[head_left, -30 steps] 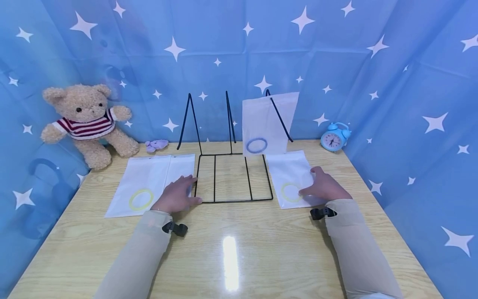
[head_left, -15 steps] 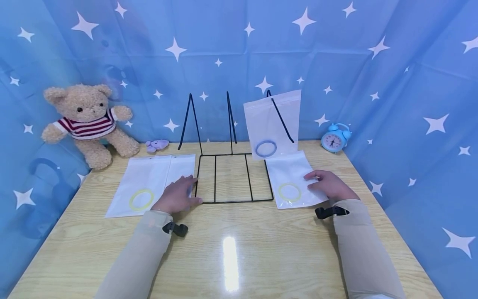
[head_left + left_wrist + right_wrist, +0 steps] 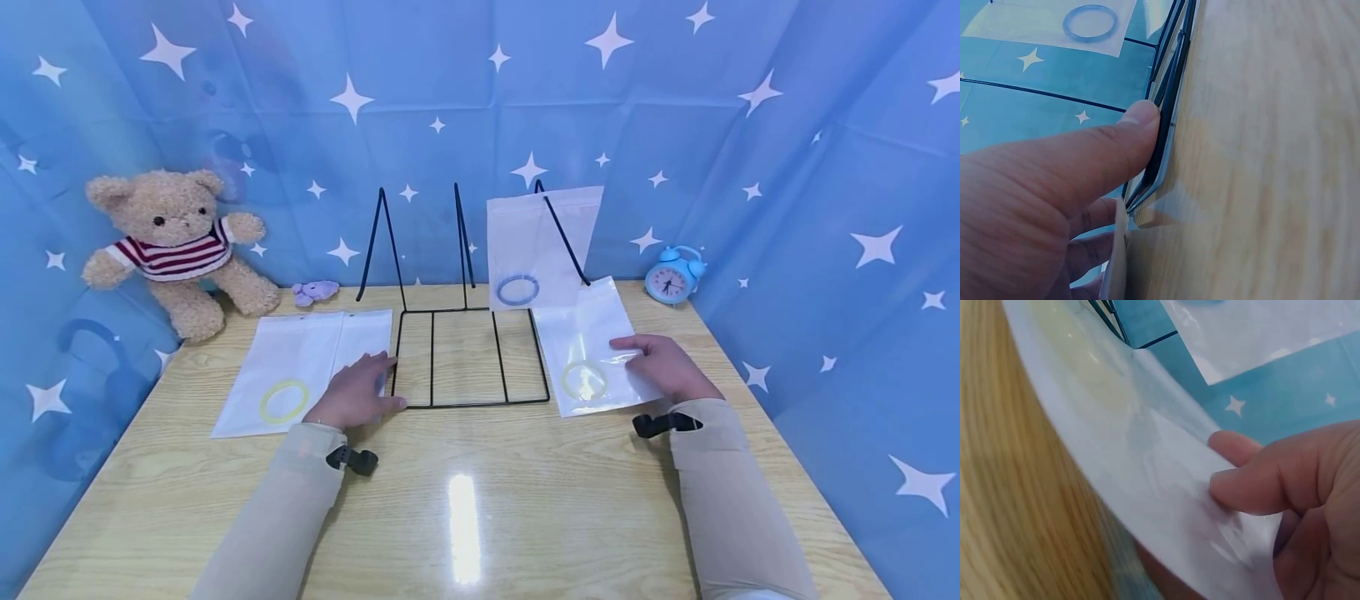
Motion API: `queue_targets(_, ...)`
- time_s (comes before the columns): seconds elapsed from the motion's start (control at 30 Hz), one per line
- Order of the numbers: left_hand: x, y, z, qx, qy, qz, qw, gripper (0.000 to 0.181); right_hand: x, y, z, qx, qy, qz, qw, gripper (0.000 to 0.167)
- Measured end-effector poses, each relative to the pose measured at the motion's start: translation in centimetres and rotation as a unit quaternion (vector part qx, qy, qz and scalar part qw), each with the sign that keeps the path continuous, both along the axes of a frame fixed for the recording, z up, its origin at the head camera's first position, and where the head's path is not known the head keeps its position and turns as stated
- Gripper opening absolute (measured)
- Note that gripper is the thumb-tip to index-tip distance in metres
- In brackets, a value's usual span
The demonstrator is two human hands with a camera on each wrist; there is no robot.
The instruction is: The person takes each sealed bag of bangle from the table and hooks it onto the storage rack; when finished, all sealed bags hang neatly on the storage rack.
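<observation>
My left hand [image 3: 356, 392] rests at the left front corner of a black wire rack [image 3: 472, 405], thumb against the wire, as the left wrist view confirms. Two overlapping white bags [image 3: 300, 350] lie beside it, one with a yellow ring [image 3: 284, 402]. My right hand [image 3: 667, 367] pinches the right side of another white bag [image 3: 600, 321] holding a yellow ring [image 3: 584, 381]; the right wrist view shows this bag [image 3: 1147, 469] bent, between thumb and fingers. From the rack's right arm hangs a bag [image 3: 536, 242] with a blue ring [image 3: 517, 290].
A teddy bear [image 3: 176, 225] in a striped shirt sits at the back left, beside a small purple toy [image 3: 315, 292]. A blue alarm clock [image 3: 670, 282] stands at the back right. Behind the wooden table [image 3: 375, 533] hangs a blue curtain [image 3: 420, 75] with stars.
My right hand has shifted slightly right and now grips the bag's edge, and the bag's upper part has risen. The hanging bag has swung. My left hand has stayed in place.
</observation>
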State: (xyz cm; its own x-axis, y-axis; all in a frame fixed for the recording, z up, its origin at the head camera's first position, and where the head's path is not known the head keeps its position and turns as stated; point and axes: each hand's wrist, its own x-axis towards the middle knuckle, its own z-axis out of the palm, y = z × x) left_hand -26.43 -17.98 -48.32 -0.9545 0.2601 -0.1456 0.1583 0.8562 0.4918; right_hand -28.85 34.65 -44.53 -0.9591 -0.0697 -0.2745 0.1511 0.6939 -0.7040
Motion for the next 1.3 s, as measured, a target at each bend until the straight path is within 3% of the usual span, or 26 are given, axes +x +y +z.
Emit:
queue_targets(0.33, 0.3, 0.1, 0.4, 0.003, 0.004, 0.003, 1.0000, 0.082, 0.2, 0.3, 0.4, -0.016, 0.024, -0.038, 0.9989, 0.045)
queue_targets(0.5, 0.3, 0.2, 0.4, 0.002, 0.006, 0.002, 1.0000, 0.082, 0.4, 0.4, 0.7, -0.028, 0.067, -0.070, 0.9949, 0.043)
queue_targets(0.73, 0.4, 0.2, 0.5, 0.004, 0.006, 0.002, 1.0000, 0.082, 0.7, 0.4, 1.4, -0.087, 0.109, -0.140, 0.9803, 0.043)
queue_targets(0.87, 0.4, 0.1, 0.5, 0.001, 0.005, 0.002, 1.0000, 0.082, 0.9, 0.6, 1.6, -0.142, 0.145, -0.183, 0.9620, 0.042)
queue_targets(0.93, 0.4, 0.1, 0.5, 0.000, 0.003, 0.003, 1.0000, 0.082, 1.1, 0.7, 1.7, -0.198, 0.171, -0.195, 0.9451, 0.039)
queue_targets(0.97, 0.4, 0.1, 0.5, 0.001, 0.003, 0.004, 1.0000, 0.082, 1.1, 0.8, 1.8, -0.239, 0.188, -0.197, 0.9320, 0.038)
queue_targets(1.03, 0.4, 0.2, 0.5, 0.002, 0.002, 0.004, 1.0000, 0.082, 1.2, 0.9, 2.0, -0.331, 0.220, -0.188, 0.8979, 0.034)
queue_targets(1.13, 0.4, 0.2, 0.5, 0.003, 0.001, 0.006, 1.0000, 0.083, 1.4, 0.9, 2.3, -0.454, 0.258, -0.151, 0.8394, 0.034)
queue_targets(1.3, 0.4, 0.1, 0.5, 0.000, 0.002, 0.004, 1.0000, 0.082, 1.7, 0.9, 2.8, -0.575, 0.291, -0.085, 0.7596, 0.034)
